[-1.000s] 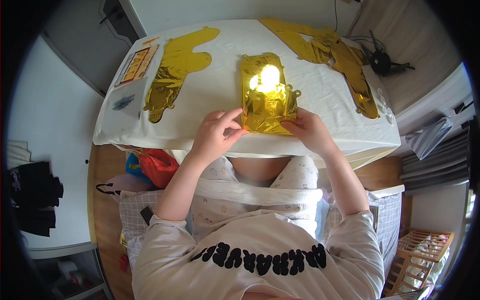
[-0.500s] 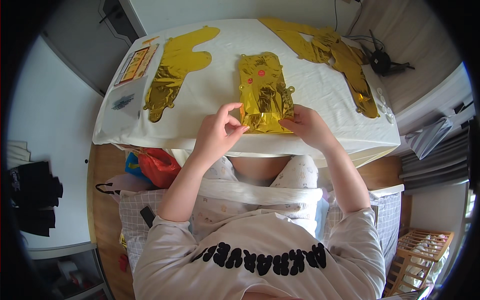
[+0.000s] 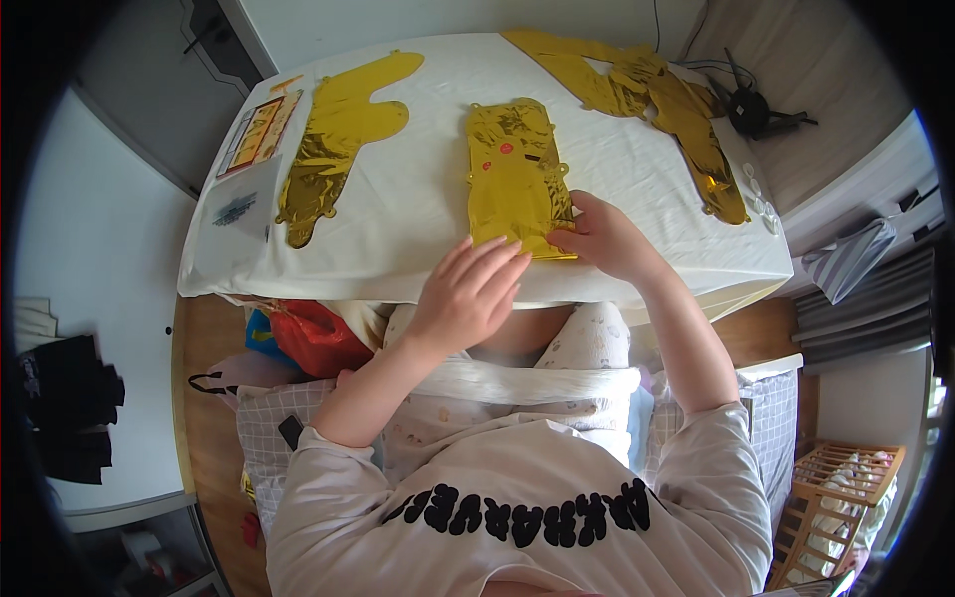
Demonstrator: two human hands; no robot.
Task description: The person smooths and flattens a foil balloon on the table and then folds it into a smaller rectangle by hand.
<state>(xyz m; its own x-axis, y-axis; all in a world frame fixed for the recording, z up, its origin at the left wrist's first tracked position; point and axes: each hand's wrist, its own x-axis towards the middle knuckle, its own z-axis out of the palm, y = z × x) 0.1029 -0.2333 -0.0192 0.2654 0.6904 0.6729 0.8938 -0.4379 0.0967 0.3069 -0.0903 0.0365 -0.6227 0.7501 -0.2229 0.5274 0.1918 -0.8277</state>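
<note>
A flat, folded gold foil balloon (image 3: 517,184) lies near the front edge of the cloth-covered table (image 3: 418,204). It has small tabs along its sides and red round spots on its upper part. My left hand (image 3: 468,294) rests at its near left corner, fingers stretched out and lying on the foil. At the near right corner my right hand (image 3: 607,237) pinches the balloon's edge between thumb and fingers. Another flat gold foil balloon (image 3: 343,144) lies to the left, and more gold foil balloons (image 3: 637,95) lie overlapping at the far right.
At the table's left lie a printed card (image 3: 261,129) and a clear plastic packet (image 3: 237,209). A black object with several arms (image 3: 756,109) stands at the back right, with clear rings (image 3: 764,211) nearer. Below the table's left front is a red bag (image 3: 316,336).
My left hand has gone from pinching the balloon's left edge to lying flat-fingered on its near edge. The near part of the foil now looks flatter. My right hand keeps its hold.
</note>
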